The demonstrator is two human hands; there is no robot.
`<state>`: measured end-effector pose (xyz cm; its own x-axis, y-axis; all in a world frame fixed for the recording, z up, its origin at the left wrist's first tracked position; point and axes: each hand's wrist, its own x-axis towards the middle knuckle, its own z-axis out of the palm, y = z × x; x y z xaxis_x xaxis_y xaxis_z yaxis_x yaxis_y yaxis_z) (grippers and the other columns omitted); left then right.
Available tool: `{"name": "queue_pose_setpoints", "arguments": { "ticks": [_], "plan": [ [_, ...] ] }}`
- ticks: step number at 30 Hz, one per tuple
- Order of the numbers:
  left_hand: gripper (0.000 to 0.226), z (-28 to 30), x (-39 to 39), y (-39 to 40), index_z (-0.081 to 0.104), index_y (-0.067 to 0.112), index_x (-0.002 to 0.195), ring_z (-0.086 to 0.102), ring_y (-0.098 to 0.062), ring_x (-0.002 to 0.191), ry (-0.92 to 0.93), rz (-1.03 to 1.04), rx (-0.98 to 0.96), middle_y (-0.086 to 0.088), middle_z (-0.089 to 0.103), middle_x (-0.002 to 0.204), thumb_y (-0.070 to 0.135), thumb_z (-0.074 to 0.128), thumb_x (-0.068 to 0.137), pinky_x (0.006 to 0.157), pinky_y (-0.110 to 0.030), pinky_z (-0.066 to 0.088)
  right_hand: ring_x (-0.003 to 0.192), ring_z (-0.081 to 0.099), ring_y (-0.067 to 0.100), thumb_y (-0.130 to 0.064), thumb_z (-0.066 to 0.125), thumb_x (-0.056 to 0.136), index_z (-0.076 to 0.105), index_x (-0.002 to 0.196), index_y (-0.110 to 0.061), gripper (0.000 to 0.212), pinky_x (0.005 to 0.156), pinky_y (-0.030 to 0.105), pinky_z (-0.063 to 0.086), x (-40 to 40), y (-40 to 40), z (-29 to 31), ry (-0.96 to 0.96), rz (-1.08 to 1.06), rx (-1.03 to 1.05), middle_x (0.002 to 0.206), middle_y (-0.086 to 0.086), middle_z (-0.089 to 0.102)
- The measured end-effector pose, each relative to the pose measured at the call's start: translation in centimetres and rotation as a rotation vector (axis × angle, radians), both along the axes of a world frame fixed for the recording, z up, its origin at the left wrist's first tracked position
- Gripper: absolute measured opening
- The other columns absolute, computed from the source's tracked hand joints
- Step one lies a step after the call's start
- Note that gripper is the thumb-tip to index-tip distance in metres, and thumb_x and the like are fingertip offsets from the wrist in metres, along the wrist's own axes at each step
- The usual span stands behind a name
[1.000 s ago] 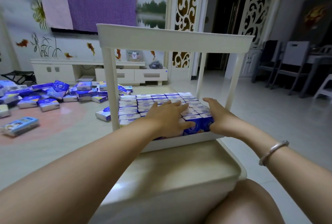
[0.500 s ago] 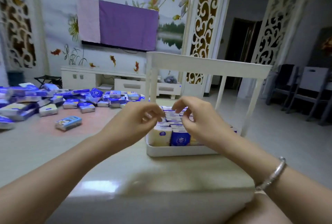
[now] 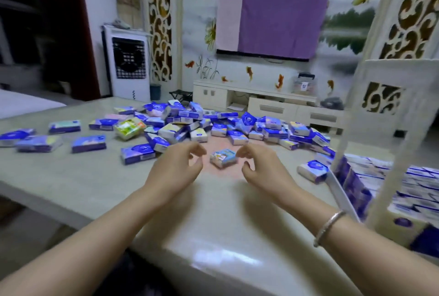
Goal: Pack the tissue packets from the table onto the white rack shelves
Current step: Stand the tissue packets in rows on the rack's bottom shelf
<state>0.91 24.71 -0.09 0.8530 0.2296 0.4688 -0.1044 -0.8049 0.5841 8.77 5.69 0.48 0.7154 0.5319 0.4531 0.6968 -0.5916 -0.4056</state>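
1. Both hands have come off the rack since a moment ago, and the view has swung left toward the loose pile, so I'm going for another load
2. My left hand [image 3: 175,167] and right hand [image 3: 259,167] hover above the table [image 3: 71,177] with fingers loosely curled, holding nothing
3. Between them, a bit further out, lies one light-blue packet [image 3: 223,158], probably the next pick since both hands flank it
4. Most of the tissue packets [image 3: 213,124] sit scattered mid-table, well apart from the rack
5. At right, the white rack [image 3: 342,153] looks tightly filled on its lower shelf, though that side is blurred, so I can't say whether there's room left
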Motion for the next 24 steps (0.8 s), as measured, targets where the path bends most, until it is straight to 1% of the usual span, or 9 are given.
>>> {"name": "queue_pose_setpoints", "arguments": {
  "ticks": [2,5,8,11,14,19,20,22,24],
  "plan": [
    [0.028,-0.6,0.4,3.5,0.063,0.028,0.11,0.057,-0.02,0.108,0.04,0.118,0.11,0.009,0.064,0.112,0.022,0.06,0.083,0.092,-0.04,0.048,0.109,0.055,0.02,-0.009,0.053,0.084,0.062,0.109,-0.013,0.027,0.091,0.031,0.043,1.9,3.0,-0.2,0.012,0.008,0.021,0.114,0.003,0.064],
    [0.04,-0.7,0.8,7.5,0.056,0.036,0.118,0.049,-0.025,0.117,0.081,0.263,0.196,0.008,0.058,0.122,0.03,0.064,0.079,0.098,-0.04,0.042,0.113,0.051,0.022,-0.011,0.053,0.086,0.06,0.113,-0.012,0.028,0.091,0.029,0.038,4.0,7.4,-0.6,0.004,0.047,0.017,0.117,0.005,0.061],
    [0.072,-1.0,1.4,10.3,0.038,0.032,0.141,0.034,-0.027,0.133,0.255,0.367,0.277,0.004,0.036,0.148,0.054,0.066,0.078,0.107,-0.04,0.032,0.116,0.047,0.024,-0.017,0.053,0.087,0.056,0.119,-0.016,0.032,0.095,0.035,0.039,5.7,11.4,-1.1,0.005,0.078,-0.041,0.12,0.007,0.057],
    [0.085,-1.9,2.5,11.9,0.022,0.041,0.147,0.024,-0.028,0.141,0.327,0.364,0.273,0.004,0.02,0.157,0.07,0.057,0.074,0.111,-0.046,0.029,0.118,0.045,0.026,-0.021,0.052,0.087,0.052,0.127,-0.019,0.04,0.097,0.037,0.04,6.8,14.6,-1.7,0.025,0.092,-0.119,0.124,0.008,0.052],
    [0.081,-2.4,4.0,12.2,0.013,0.046,0.147,0.021,-0.028,0.142,0.387,0.355,0.343,0.0,0.016,0.158,0.073,0.047,0.079,0.11,-0.047,0.03,0.124,0.042,0.032,-0.023,0.048,0.088,0.042,0.136,-0.02,0.048,0.101,0.04,0.038,8.3,16.8,-2.4,0.022,0.033,-0.203,0.133,0.013,0.045],
    [0.055,-3.3,5.5,11.8,0.036,0.039,0.131,0.041,-0.025,0.125,0.368,0.44,0.356,0.002,0.046,0.135,0.069,0.041,0.085,0.095,-0.043,0.035,0.144,0.008,0.042,-0.033,0.036,0.094,0.031,0.143,-0.028,0.049,0.113,0.05,0.021,11.2,18.6,-3.0,0.167,-0.121,-0.386,0.156,0.024,0.003],
    [0.053,-3.5,5.5,11.8,0.037,0.037,0.129,0.041,-0.025,0.124,0.359,0.449,0.344,0.001,0.048,0.131,0.067,0.042,0.086,0.094,-0.043,0.035,0.143,0.008,0.043,-0.034,0.034,0.095,0.034,0.141,-0.028,0.047,0.113,0.05,0.02,11.6,18.8,-3.1,0.186,-0.126,-0.421,0.156,0.025,0.006],
    [0.05,-3.6,5.4,11.8,0.04,0.035,0.125,0.042,-0.025,0.121,0.33,0.442,0.299,0.001,0.05,0.126,0.066,0.045,0.086,0.092,-0.043,0.036,0.135,0.025,0.042,-0.036,0.038,0.094,0.043,0.132,-0.024,0.04,0.107,0.047,0.028,11.8,18.9,-3.2,0.149,-0.144,-0.429,0.145,0.024,0.029],
    [0.047,-3.4,5.0,11.7,0.042,0.035,0.122,0.043,-0.024,0.119,0.275,0.416,0.224,0.002,0.049,0.122,0.064,0.049,0.085,0.091,-0.042,0.036,0.123,0.038,0.04,-0.031,0.045,0.093,0.05,0.121,-0.019,0.031,0.098,0.043,0.036,11.5,18.5,-2.9,0.058,-0.173,-0.418,0.131,0.019,0.041]
  ]
}}
